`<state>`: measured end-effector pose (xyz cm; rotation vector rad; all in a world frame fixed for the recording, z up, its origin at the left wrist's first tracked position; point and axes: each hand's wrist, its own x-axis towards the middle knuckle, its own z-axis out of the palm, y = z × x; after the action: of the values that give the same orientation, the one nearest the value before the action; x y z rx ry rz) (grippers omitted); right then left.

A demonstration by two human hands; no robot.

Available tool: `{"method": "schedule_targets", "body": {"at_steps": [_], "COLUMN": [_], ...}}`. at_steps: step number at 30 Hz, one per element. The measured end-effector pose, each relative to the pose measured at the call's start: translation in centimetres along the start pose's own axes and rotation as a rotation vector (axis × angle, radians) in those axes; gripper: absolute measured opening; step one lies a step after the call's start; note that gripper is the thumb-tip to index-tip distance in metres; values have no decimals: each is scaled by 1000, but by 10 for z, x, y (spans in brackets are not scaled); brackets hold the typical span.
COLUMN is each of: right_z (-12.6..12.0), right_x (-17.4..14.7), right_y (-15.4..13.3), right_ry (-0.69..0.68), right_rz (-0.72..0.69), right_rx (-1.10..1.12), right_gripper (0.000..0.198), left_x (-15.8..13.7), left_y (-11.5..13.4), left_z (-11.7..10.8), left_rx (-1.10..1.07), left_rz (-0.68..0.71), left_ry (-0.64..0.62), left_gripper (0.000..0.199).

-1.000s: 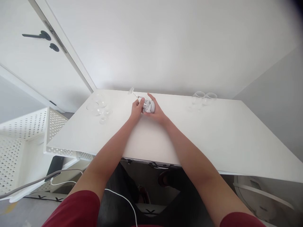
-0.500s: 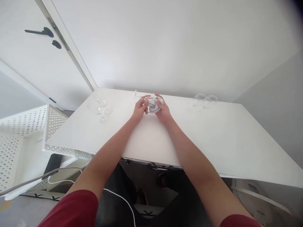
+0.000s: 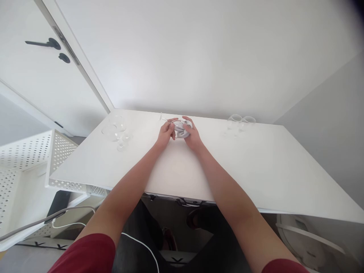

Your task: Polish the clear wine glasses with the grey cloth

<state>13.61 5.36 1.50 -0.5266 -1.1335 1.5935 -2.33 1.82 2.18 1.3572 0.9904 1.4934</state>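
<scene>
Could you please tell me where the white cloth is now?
In the head view, the white cloth is near the centre, over the table, between the left hand and right hand.

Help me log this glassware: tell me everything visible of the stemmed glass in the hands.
The stemmed glass looks clear and colourless, with a round foot, slim stem and bowl. It is tilted, foot left, bowl right, over the white table. The left hand holds it near the stem; the right hand holds a whitish cloth at its bowl. Hands and cloth partly hide it.
</scene>
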Motion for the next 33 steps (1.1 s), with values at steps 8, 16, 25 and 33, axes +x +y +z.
{"method": "schedule_targets", "body": {"at_steps": [8,16,25,33], "right_z": [10,-6,0,9], "right_x": [-8,4,1,-6], "right_y": [-5,-1,-5,-5], "right_ry": [-30,48,-6,-181], "right_rz": [-107,63,56,71], "right_rx": [-261,73,95,-46], "right_gripper": [52,49,50,55], "left_x": [4,2,5,4], "left_y": [-10,-4,-9,-8], "left_z": [-2,-1,-2,-1], "left_rx": [-22,9,107,68], "left_rz": [-149,-8,-64,-109], "left_ry": [132,24,224,302], "left_gripper": [51,47,51,56]}}
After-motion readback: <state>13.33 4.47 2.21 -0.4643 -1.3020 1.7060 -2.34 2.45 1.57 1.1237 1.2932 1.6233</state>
